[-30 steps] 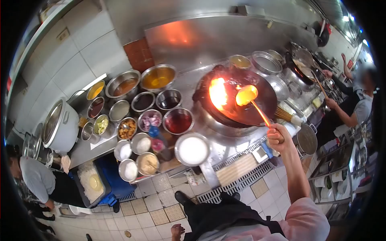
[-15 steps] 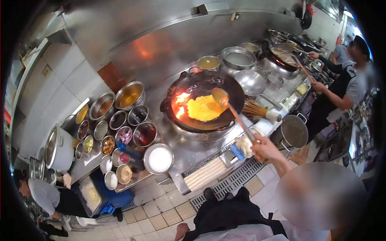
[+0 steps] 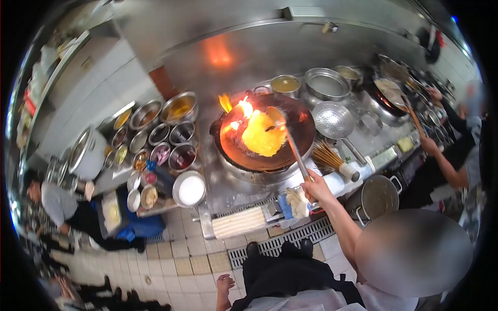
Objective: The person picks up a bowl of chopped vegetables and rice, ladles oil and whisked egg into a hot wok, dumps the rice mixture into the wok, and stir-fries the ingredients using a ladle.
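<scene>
My right hand (image 3: 317, 187) is closed around the handle of a long-handled ladle (image 3: 277, 116). The ladle's bowl rests against a yellow, egg-like sheet (image 3: 263, 136) in the big dark wok (image 3: 300, 116). Flames (image 3: 245, 108) rise at the wok's left and back side. Down beside my dark apron hangs my left hand (image 3: 225, 283), holding nothing, its fingers loosely bent and partly apart.
Left of the wok stand several bowls of ingredients, among them one of white granules (image 3: 189, 188). At right are a perforated strainer (image 3: 332, 120), a bamboo brush (image 3: 332, 157) and a deep pot (image 3: 380, 199). Co-workers stand on both sides.
The ladle and my right hand have shifted with the view. The yellow sheet has changed shape and sits further up the wok. Flames now reach over the back rim. My left hand has come further into view.
</scene>
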A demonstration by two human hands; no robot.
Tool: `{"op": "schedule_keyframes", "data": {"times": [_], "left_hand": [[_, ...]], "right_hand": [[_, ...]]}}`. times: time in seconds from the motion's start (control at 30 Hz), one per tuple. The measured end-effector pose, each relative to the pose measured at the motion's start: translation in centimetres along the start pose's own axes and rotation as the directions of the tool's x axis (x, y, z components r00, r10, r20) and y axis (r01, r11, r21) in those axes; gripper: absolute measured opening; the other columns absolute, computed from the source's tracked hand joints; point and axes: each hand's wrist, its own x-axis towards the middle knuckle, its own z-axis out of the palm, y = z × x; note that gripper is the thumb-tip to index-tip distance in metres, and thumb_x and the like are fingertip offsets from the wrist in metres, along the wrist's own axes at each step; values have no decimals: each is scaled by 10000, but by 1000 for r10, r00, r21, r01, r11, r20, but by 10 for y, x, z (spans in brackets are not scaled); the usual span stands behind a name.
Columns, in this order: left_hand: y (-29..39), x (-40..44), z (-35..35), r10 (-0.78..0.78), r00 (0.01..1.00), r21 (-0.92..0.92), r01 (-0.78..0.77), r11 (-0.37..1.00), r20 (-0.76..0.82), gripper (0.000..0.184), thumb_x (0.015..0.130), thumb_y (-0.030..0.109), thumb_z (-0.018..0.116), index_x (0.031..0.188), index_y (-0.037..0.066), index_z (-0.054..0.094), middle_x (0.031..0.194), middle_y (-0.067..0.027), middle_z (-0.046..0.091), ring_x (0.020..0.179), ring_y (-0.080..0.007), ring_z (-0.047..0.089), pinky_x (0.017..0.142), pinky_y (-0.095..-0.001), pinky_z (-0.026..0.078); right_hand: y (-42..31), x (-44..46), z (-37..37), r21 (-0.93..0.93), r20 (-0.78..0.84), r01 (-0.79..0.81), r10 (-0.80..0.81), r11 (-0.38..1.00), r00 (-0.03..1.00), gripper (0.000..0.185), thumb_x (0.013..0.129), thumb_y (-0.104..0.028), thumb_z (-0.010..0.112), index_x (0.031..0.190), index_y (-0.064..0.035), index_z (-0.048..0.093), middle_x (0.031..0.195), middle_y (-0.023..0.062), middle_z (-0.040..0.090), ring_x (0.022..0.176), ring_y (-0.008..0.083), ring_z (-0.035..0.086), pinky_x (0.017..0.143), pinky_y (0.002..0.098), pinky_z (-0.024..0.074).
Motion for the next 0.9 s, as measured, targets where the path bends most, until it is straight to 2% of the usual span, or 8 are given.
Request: {"op": "schedule_keyframes", "data": {"times": [0.07, 0.27, 0.37, 0.47, 0.57, 0.73, 0.8, 0.9], "left_hand": [[-74, -29, 7, 21, 999, -154, -15, 988, 40, 277, 828, 148, 531, 1058, -3, 564, 780, -111, 621, 656, -237, 646, 544, -351, 545], [-206, -89, 67, -41, 974, 838, -171, 518, 224, 202, 836, 178, 512, 915, 33, 627, 721, -112, 637, 703, -273, 661, 570, -412, 543], [-226, -121, 76, 406, 845, 752, -511, 416, 349, 191, 823, 140, 486, 890, 38, 632, 687, -119, 634, 695, -258, 664, 555, -407, 542], [-210, -139, 90, 280, 959, 406, -242, 881, -36, 200, 816, 119, 494, 947, 19, 607, 680, -111, 620, 650, -247, 653, 530, -389, 536], [-191, -171, 101, -85, 958, -205, 28, 978, -274, 234, 808, 97, 501, 1005, -1, 581, 673, -103, 606, 605, -236, 642, 505, -370, 531], [-249, -199, 112, -166, 950, -393, 52, 918, -263, 288, 801, 92, 504, 1066, -14, 547, 689, -95, 597, 583, -230, 634, 503, -356, 531], [-279, -207, 125, -204, 952, -386, 104, 916, -226, 231, 776, 86, 515, 964, -18, 600, 666, -99, 603, 582, -232, 635, 516, -355, 531], [-346, -206, 122, 166, 986, 306, -153, 940, -19, 153, 761, 84, 517, 816, -12, 622, 661, -104, 610, 581, -229, 641, 516, -356, 530]], "right_hand": [[9, -33, -15, -104, 4, 18, -17, 994, 1000, 576, 818, 0, 563, 1357, -114, 394, 580, 8, 475, 405, 86, 446, 324, 245, 308], [-20, -65, -58, 225, 265, -273, 211, 935, 941, 235, 849, -47, 552, 1075, -70, 490, 598, 26, 488, 390, 80, 432, 299, 246, 287], [-3, 18, -83, 262, 462, -376, 227, 889, 858, 106, 849, -68, 561, 888, -82, 463, 614, 29, 508, 390, 80, 434, 293, 256, 280], [0, 42, -74, 88, 267, -180, 151, 980, 952, 141, 828, -59, 579, 911, -80, 467, 601, 20, 495, 393, 97, 450, 317, 246, 317], [34, 11, -66, -183, 83, 227, -215, 957, 973, 235, 830, -15, 563, 1048, -67, 493, 614, 17, 493, 401, 100, 437, 320, 259, 300], [-2, -91, -55, 98, 198, -137, 116, 986, 973, 103, 837, -34, 554, 884, -60, 466, 552, 14, 456, 377, 112, 434, 303, 263, 307], [-23, -85, -57, 122, 273, -225, 185, 967, 944, 109, 864, -95, 538, 793, -55, 464, 539, 9, 459, 379, 106, 422, 300, 253, 288], [-7, 8, -78, 192, 512, -480, 330, 856, 793, 151, 867, -116, 552, 762, -67, 456, 551, -3, 449, 404, 77, 421, 346, 231, 343]]}}
